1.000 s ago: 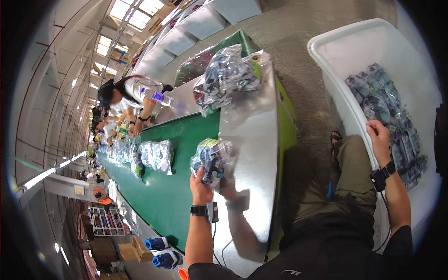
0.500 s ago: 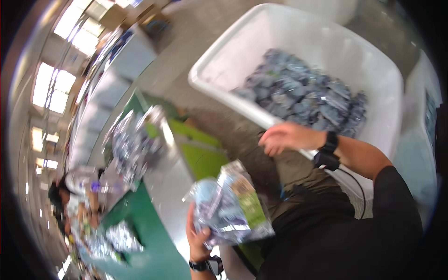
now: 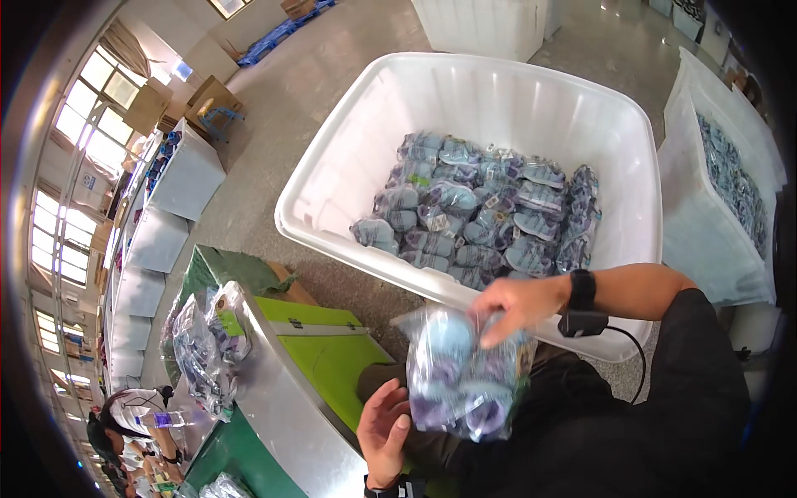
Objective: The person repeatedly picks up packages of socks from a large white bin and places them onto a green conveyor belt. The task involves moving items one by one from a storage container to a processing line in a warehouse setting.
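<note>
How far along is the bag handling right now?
Done: several clear bags lie piled on the metal table. In hand: both hands grip one bag above the lap, left hand under its lower edge, right hand on top. Left: the white bin holds many bags in its lower part, so plenty remain. A second bin at right holds more.

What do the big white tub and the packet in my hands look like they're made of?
The big white tub looks like moulded plastic, semi-matte: smooth thick walls, a rolled rim, light glowing faintly through them. The packet, held between the left hand and right hand, seems to be thin clear plastic film, glossy: it crinkles, glints, and shows bluish and purple items inside. What those are made of is unclear.
</note>
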### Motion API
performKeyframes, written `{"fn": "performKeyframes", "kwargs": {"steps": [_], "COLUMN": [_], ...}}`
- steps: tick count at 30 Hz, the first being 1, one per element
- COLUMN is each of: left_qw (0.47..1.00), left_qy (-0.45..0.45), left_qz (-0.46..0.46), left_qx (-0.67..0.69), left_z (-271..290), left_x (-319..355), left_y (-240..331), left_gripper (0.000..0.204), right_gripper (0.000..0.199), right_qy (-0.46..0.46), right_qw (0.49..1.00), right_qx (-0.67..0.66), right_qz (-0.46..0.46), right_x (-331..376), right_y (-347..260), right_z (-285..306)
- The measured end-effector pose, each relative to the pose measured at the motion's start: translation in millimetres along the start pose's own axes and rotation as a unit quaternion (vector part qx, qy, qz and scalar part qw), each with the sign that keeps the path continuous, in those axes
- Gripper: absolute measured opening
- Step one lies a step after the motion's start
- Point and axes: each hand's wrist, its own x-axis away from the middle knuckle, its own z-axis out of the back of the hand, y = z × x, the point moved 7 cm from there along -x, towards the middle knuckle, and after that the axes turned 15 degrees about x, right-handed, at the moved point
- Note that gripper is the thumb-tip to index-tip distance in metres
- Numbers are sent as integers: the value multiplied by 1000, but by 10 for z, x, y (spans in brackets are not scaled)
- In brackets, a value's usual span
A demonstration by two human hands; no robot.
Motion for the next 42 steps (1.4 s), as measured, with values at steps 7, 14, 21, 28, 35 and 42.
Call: {"fn": "performKeyframes", "kwargs": {"steps": [7, 14, 21, 28, 35, 42], "left_qw": [949, 926, 919, 933, 930, 958], "left_qy": [189, 287, 300, 301, 325, 274], "left_qz": [-133, -121, -152, -140, -102, -85], "left_qx": [-216, -212, -205, -143, -140, -20], "left_z": [698, 1064, 1019, 1179, 1354, 1578], "left_x": [437, 720, 765, 743, 695, 688], "left_y": [281, 254, 254, 184, 203, 345], "left_gripper": [25, 27, 19, 15, 29, 22], "right_gripper": [37, 61, 39, 40, 46, 45], "right_qy": [282, 554, 545, 345, 195, 259], "right_qw": [936, 824, 774, 880, 951, 944], "right_qx": [-211, -68, -120, -101, -100, 201], "right_qz": [23, -95, -300, -309, -216, -36], "right_x": [178, -187, -130, -57, -354, -929], "right_y": [222, 1582, 3286, 2936, 1768, 777], "right_z": [1467, 3120, 2696, 1983, 1229, 479]}}
